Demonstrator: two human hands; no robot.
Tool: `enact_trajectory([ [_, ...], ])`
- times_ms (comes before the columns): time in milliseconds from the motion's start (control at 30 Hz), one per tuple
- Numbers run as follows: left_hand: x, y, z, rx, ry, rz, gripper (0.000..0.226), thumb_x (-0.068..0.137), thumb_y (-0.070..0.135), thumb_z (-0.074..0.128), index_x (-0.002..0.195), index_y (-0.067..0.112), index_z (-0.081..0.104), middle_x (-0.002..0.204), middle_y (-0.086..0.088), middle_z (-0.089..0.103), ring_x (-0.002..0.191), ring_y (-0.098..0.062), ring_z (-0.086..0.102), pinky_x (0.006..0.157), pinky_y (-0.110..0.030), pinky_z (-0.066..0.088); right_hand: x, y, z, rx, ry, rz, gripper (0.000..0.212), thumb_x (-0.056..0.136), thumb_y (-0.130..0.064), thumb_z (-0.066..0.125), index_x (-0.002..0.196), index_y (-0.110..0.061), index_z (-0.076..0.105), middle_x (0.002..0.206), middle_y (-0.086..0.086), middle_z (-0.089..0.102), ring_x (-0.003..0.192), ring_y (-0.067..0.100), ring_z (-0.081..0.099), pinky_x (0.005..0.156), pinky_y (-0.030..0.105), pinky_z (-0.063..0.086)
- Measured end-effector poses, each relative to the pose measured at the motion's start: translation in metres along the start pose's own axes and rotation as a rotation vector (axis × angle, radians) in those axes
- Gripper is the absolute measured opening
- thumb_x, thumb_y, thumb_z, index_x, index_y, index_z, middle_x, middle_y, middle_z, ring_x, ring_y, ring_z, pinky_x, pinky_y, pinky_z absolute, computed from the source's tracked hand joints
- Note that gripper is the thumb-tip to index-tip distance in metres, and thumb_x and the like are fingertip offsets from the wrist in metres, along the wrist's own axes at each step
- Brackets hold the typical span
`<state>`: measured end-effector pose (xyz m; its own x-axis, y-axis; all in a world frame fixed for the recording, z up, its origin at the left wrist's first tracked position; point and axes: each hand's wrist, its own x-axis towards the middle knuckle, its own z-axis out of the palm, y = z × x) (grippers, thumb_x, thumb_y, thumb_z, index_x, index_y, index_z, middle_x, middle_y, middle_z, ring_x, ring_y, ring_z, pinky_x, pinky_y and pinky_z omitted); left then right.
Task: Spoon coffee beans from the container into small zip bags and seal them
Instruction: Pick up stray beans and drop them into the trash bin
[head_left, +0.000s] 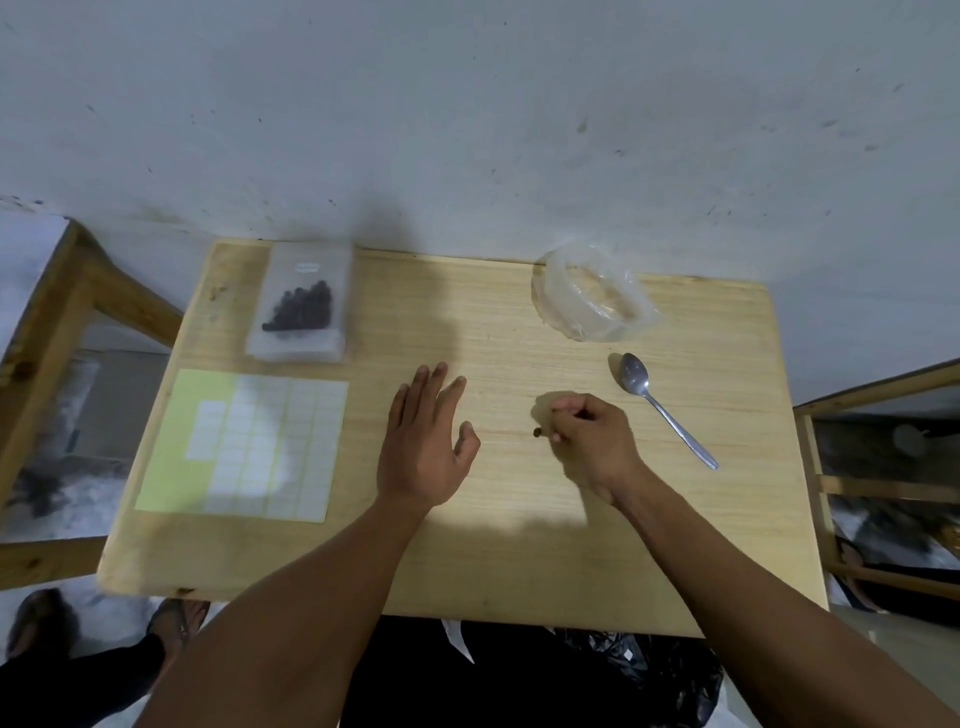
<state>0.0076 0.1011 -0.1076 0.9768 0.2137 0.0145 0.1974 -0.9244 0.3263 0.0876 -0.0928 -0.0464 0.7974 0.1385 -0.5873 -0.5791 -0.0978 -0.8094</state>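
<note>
— Where are the hands?
— Left hand (426, 447) hovers flat, fingers spread. Right hand (582, 431) has fingers curled beside a loose coffee bean (536, 432) on the tabletop (519, 561); grip unclear.
— The rest?
— Filled zip bag (301, 306) far left, clear container (592, 296) and spoon (665, 405) right.

Your curled right hand (587, 441) is hiding its own fingertips, so any grip on the tiny dark bean (535, 432) is staying unclear.

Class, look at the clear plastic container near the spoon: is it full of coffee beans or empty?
Empty, as far as can be seen: the clear container shows only the wooden table through it, no dark beans inside.
</note>
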Motion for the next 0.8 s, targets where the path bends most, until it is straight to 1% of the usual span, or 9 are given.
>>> enact_trajectory([
  [133,0.001,0.0,0.0,-0.008,-0.019,-0.002,0.057,0.093,0.035,0.046,0.147,0.019,0.04,0.161,-0.003,0.027,0.152,-0.021,0.014,0.123,-0.042,0.015,-0.006,-0.015,-0.015,0.654,-0.182,0.289,0.045,0.094,0.005,0.04,0.07,-0.005,0.076,0.067,0.006,0.06,0.056,0.011,0.055,0.055,0.013,0.046],
  [200,0.001,0.0,-0.001,-0.016,-0.024,-0.008,0.057,0.093,0.035,0.046,0.147,0.02,0.039,0.161,-0.002,0.027,0.152,-0.02,0.014,0.123,-0.042,0.015,-0.009,-0.016,-0.015,0.779,-0.24,0.333,0.042,0.088,0.002,0.037,0.067,-0.003,0.074,0.068,0.005,0.056,0.059,0.011,0.052,0.057,0.012,0.04],
  [300,0.002,0.001,-0.001,-0.037,-0.017,-0.01,0.057,0.092,0.035,0.048,0.146,0.02,0.04,0.16,-0.003,0.029,0.151,-0.021,0.016,0.123,-0.042,0.015,-0.008,-0.013,-0.015,0.795,-0.258,0.357,0.02,0.084,-0.007,0.047,0.075,-0.005,0.064,0.075,0.006,0.051,0.063,0.014,0.047,0.051,0.016,0.044],
  [367,0.002,0.001,-0.001,-0.035,-0.017,-0.01,0.057,0.092,0.035,0.048,0.146,0.02,0.04,0.16,-0.003,0.03,0.151,-0.021,0.016,0.124,-0.042,0.014,-0.008,-0.011,-0.015,0.471,-0.215,0.282,0.022,0.093,-0.013,0.053,0.075,-0.011,0.064,0.075,0.007,0.054,0.06,0.012,0.046,0.047,0.018,0.042],
  [433,0.002,0.0,-0.001,-0.027,-0.02,-0.01,0.057,0.092,0.035,0.048,0.146,0.02,0.04,0.16,-0.003,0.029,0.151,-0.02,0.015,0.124,-0.041,0.013,-0.01,-0.007,-0.012,-0.082,-0.115,0.058,0.02,0.093,-0.014,0.059,0.074,-0.015,0.065,0.077,0.009,0.064,0.059,0.012,0.049,0.05,0.021,0.042],
  [500,0.002,0.0,-0.001,-0.029,-0.023,-0.01,0.057,0.092,0.035,0.048,0.146,0.02,0.039,0.16,-0.002,0.028,0.151,-0.02,0.015,0.124,-0.04,0.012,-0.011,0.001,-0.009,-0.452,0.002,-0.164,0.014,0.09,-0.015,0.061,0.077,-0.017,0.065,0.077,-0.004,0.07,0.064,0.009,0.057,0.059,0.022,0.048],
  [567,0.002,0.001,-0.001,-0.029,-0.022,-0.011,0.057,0.092,0.035,0.048,0.146,0.021,0.039,0.16,-0.002,0.028,0.152,-0.02,0.015,0.124,-0.04,0.012,-0.008,0.01,-0.007,-0.568,-0.009,-0.25,0.001,0.088,-0.016,0.064,0.087,-0.017,0.065,0.064,-0.01,0.061,0.06,0.006,0.054,0.063,0.019,0.047],
  [633,0.002,0.001,-0.001,-0.03,-0.02,-0.012,0.057,0.092,0.035,0.049,0.146,0.02,0.039,0.16,-0.002,0.029,0.151,-0.02,0.015,0.124,-0.041,0.013,-0.004,0.018,-0.006,-0.649,-0.052,-0.303,0.01,0.088,-0.018,0.066,0.097,-0.02,0.063,0.058,-0.01,0.051,0.056,0.005,0.048,0.066,0.023,0.046],
  [800,0.002,0.0,-0.002,-0.026,-0.028,-0.007,0.057,0.092,0.035,0.048,0.146,0.02,0.039,0.16,-0.003,0.028,0.151,-0.02,0.015,0.124,-0.041,0.013,-0.001,0.022,-0.005,-0.849,-0.061,-0.389,0.016,0.091,-0.016,0.058,0.105,-0.022,0.063,0.07,-0.013,0.055,0.066,0.006,0.053,0.068,0.03,0.048],
])
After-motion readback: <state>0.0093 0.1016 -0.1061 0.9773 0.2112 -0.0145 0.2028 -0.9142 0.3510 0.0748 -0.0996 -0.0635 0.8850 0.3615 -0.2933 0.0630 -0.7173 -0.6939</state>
